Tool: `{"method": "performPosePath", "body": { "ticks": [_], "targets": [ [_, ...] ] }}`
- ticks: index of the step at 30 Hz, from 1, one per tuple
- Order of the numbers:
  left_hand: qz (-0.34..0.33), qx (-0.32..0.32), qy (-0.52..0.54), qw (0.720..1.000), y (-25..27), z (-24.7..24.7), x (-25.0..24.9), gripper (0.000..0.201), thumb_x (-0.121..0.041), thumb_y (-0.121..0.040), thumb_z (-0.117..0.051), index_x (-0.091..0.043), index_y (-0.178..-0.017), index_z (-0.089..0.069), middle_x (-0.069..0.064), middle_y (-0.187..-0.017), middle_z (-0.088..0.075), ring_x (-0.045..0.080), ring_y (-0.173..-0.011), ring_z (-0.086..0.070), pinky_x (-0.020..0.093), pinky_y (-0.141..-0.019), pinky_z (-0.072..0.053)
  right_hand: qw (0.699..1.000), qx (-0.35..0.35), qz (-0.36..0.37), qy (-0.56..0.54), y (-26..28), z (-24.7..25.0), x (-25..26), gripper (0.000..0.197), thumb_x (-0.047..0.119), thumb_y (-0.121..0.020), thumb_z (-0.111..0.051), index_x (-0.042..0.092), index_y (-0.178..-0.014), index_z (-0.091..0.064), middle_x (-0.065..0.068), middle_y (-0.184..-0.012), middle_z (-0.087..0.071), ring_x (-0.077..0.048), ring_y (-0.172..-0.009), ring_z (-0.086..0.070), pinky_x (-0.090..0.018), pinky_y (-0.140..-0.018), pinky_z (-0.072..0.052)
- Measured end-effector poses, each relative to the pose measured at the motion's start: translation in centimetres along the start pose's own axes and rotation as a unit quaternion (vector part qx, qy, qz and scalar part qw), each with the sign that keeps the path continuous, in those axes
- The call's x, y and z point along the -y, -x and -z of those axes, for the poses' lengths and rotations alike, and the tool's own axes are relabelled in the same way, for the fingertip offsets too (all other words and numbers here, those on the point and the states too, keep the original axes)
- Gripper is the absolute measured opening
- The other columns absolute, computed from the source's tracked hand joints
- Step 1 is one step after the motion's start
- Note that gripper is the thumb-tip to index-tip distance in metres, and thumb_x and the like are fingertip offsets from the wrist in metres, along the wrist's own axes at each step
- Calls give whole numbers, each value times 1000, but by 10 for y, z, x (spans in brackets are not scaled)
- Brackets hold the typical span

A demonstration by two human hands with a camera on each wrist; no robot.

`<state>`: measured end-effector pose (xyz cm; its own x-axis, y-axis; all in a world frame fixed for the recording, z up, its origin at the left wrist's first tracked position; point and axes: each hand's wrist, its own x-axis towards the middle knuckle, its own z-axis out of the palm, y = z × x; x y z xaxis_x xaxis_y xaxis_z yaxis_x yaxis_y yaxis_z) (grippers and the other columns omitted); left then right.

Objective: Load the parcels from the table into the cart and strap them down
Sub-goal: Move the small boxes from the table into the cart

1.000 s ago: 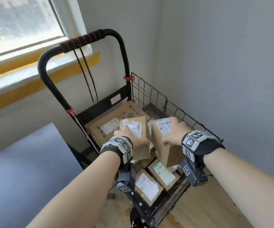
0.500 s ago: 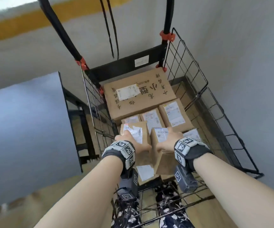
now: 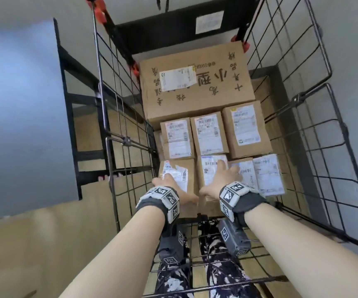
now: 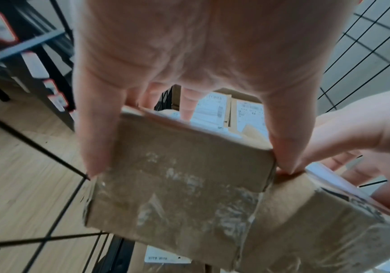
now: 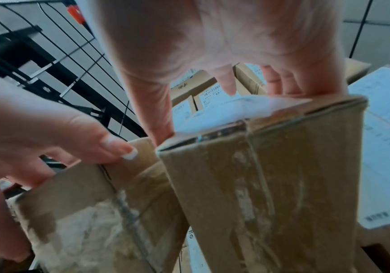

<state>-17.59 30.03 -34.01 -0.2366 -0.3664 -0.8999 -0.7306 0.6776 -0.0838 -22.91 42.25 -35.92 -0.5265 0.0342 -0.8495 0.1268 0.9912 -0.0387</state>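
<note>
A black wire cart (image 3: pixel 302 125) holds a big brown box (image 3: pixel 195 82) at its back and a row of three labelled parcels (image 3: pixel 208 134) in front of it. My left hand (image 3: pixel 167 183) grips a small brown parcel (image 3: pixel 184 171) from above at the cart's front left. In the left wrist view, thumb and fingers clamp the sides of this parcel (image 4: pixel 177 175). My right hand (image 3: pixel 221 179) holds a second upright parcel (image 3: pixel 208 171) beside it, thumb on its left side and fingers spread over the top label (image 5: pixel 236 107). The two parcels touch.
More labelled parcels (image 3: pixel 268 175) lie to the right of my right hand. A grey table (image 3: pixel 12 104) with a black frame stands left of the cart, over wooden floor (image 3: pixel 34 244). A grey wall is close on the right. Black strap cords (image 3: pixel 163 3) hang at the cart's back.
Both hands have gone down with their parcels from above the cart rim into the front of the basket. The view has tilted down over the cart.
</note>
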Motion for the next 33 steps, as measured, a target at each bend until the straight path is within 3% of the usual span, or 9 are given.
{"method": "performPosePath", "body": {
  "ticks": [6, 10, 13, 16, 19, 21, 23, 28, 33],
  "targets": [
    [4, -15, 68, 998, -31, -32, -5, 116, -65, -50, -77, -24, -142, -20, 9, -134, -25, 31, -122, -45, 42, -98, -43, 998, -66, 10, 16, -25, -25, -2, 100, 40, -64, -80, 22, -140, -18, -19, -136, -22, -35, -123, -30, -36, -97, -38],
    [2, 10, 113, 994, -52, -46, -6, 111, -53, -57, -81, -21, -144, -21, 9, -138, -24, 30, -123, -44, 41, -99, -43, 993, -103, 44, 37, -41, -40, -5, 86, 36, -69, -79, 14, -133, -28, -19, -137, -22, -33, -124, -29, -33, -100, -35],
    [1, 37, 91, 995, -66, -52, -5, 104, -51, -61, -80, -17, -143, -26, 11, -142, -24, 29, -128, -40, 44, -106, -40, 983, -134, 83, 94, -53, -42, -11, 61, 16, -80, -67, 9, -132, -35, -17, -137, -23, -31, -124, -30, -33, -102, -34],
    [-9, 40, 68, 997, -73, -49, -4, 87, -47, -66, -76, -15, -137, -35, 11, -136, -34, 28, -121, -46, 42, -102, -45, 966, -145, 131, 171, -55, -36, -16, 58, 13, -81, -64, 7, -131, -35, -17, -140, -23, -31, -125, -31, -35, -101, -34],
    [-22, 44, 61, 997, -74, -44, -3, 76, -43, -69, -73, -15, -132, -41, 10, -129, -44, 26, -112, -54, 38, -95, -51, 944, -113, 143, 273, -48, -35, -19, 74, 24, -86, -62, 8, -143, -17, -19, -154, -4, -38, -139, -13, -46, -108, -28],
    [-33, 52, 51, 997, -76, -43, -2, 74, -43, -69, -72, -14, -131, -42, 10, -127, -49, 25, -111, -56, 37, -93, -52, 939, -87, 135, 304, -46, -39, -21, 87, 20, -88, -58, 13, -150, 3, -18, -156, 14, -42, -143, 2, -54, -110, -24],
    [-41, 59, 48, 996, -77, -41, -1, 72, -41, -72, -70, -14, -132, -41, 9, -127, -52, 25, -111, -57, 37, -93, -52, 937, -83, 142, 308, -48, -41, -21, 89, 12, -91, -51, 19, -149, 16, -17, -154, 23, -44, -143, 6, -59, -109, -24],
    [-65, 57, 31, 996, -78, -41, 2, 55, -35, -83, -62, -13, -131, -45, 8, -122, -58, 24, -108, -60, 32, -90, -52, 939, -87, 141, 302, -54, -44, -21, 91, 5, -91, -49, 20, -148, 20, -16, -153, 28, -44, -142, 9, -61, -109, -23],
    [-78, 41, 14, 996, -72, -42, 3, 59, -41, -88, -54, -13, -137, -40, 10, -138, -46, 26, -120, -53, 31, -95, -45, 937, -75, 146, 308, -48, -37, -21, 98, 11, -88, -57, 20, -149, 19, -16, -153, 28, -43, -143, 9, -59, -108, -26]
  ]
}}
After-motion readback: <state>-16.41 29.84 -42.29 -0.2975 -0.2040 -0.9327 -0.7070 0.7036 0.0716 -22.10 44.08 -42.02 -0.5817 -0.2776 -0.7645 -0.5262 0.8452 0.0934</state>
